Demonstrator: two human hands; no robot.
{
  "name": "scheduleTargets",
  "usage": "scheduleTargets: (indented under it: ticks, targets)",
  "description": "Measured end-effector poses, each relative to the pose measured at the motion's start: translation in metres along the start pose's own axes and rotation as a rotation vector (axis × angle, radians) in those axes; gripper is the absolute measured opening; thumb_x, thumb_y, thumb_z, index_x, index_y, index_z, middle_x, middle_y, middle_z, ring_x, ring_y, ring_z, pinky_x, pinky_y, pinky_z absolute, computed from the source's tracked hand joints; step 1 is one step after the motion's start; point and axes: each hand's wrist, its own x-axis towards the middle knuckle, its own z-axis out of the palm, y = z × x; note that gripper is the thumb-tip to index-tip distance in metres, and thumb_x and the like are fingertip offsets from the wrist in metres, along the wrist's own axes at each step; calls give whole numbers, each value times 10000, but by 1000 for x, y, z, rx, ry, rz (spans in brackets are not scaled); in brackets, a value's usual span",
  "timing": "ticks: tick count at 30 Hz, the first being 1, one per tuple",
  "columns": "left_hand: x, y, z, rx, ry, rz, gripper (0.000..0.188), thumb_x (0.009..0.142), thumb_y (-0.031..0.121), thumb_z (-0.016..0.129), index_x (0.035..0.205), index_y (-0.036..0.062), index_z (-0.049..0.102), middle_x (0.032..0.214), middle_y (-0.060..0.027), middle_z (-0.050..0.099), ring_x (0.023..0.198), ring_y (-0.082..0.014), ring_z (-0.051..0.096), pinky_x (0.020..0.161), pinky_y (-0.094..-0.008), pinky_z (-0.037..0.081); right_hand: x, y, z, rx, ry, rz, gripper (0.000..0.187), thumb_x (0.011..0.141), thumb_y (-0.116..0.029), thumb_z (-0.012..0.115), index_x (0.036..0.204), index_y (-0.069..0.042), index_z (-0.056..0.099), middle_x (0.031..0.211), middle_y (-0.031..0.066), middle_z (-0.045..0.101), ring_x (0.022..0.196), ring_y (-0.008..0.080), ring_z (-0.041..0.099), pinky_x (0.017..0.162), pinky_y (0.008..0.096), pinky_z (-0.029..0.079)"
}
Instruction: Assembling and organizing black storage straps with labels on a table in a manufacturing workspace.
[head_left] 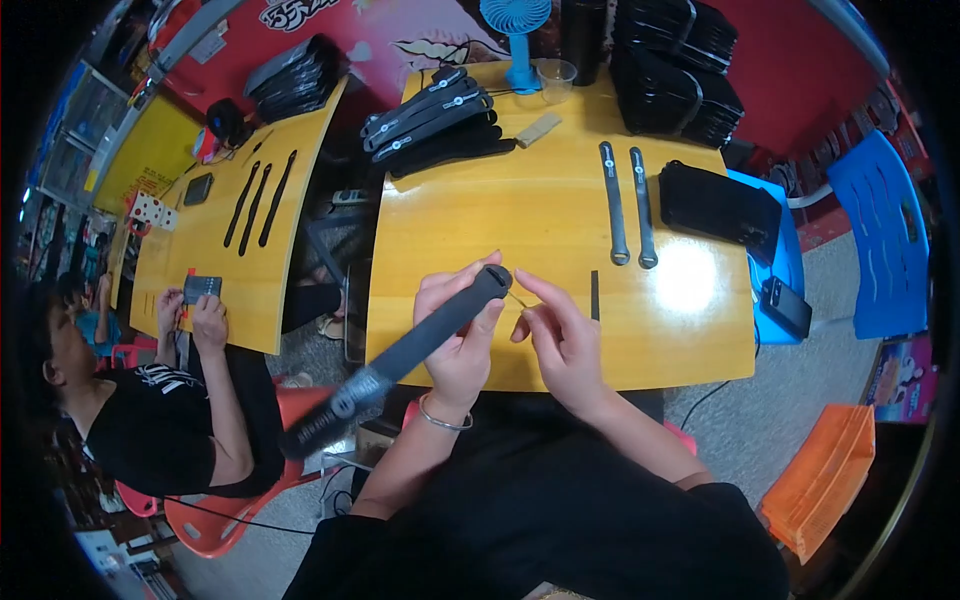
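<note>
My left hand (455, 345) grips a long black strap (405, 350) near its rounded end, which has a slot and points up toward the middle of the table. The strap's other end, with pale printing, hangs down to the left past my wrist. My right hand (565, 345) is closed close beside the rounded end, its fingertips around something thin and yellowish that I cannot make out. A narrow dark strip (595, 295) lies on the yellow table (500, 220) just beyond my right hand.
Two grey straps (613, 205) lie beside a black pouch (718, 205). Strap piles (430, 120), a blue fan (518, 45), a clear cup (556, 80) and black bundles (675, 70) stand at the back. To the left, another person (165, 420) works at a second table (240, 290). An orange crate (820, 480) sits right.
</note>
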Motion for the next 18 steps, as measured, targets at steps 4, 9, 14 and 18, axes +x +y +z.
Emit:
scheduleTargets:
  ticks: [4, 9, 14, 18]
  targets:
    - [2, -2, 2, -63, 64, -56, 314, 834, -55, 601, 1103, 35, 465, 1051, -102, 503, 1077, -307, 574, 923, -375, 487, 6, -6, -5, 180, -23, 89, 376, 880, 23, 475, 1237, -74, 539, 745, 83, 606, 599, 98, 573, 538, 206, 426]
    - [10, 2, -3, 90, -45, 108, 306, 833, -54, 603, 1096, 34, 472, 1056, -109, 508, 1071, -302, 581, 909, -367, 499, 10, -22, -6, -86, -29, 62, 359, 862, 47, 496, 1198, -56, 570, 775, 98, 633, 629, 125, 615, 562, 226, 465]
    - [5, 0, -1, -11, 27, -14, 316, 829, -53, 609, 1104, 23, 471, 1056, -113, 508, 1062, -308, 584, 890, -362, 511, 6, -11, -4, -133, 17, -4, 217, 888, 4, 507, 1087, -14, 591, 736, 84, 634, 625, 107, 613, 555, 219, 461]
    - [6, -4, -2, 0, 12, 50, 345, 827, -65, 605, 1128, 20, 459, 1054, -115, 506, 1061, -317, 583, 881, -356, 516, 9, -7, -17, 802, -180, 470, 179, 878, 6, 537, 1047, -9, 596, 717, 83, 628, 665, 110, 636, 561, 217, 466]
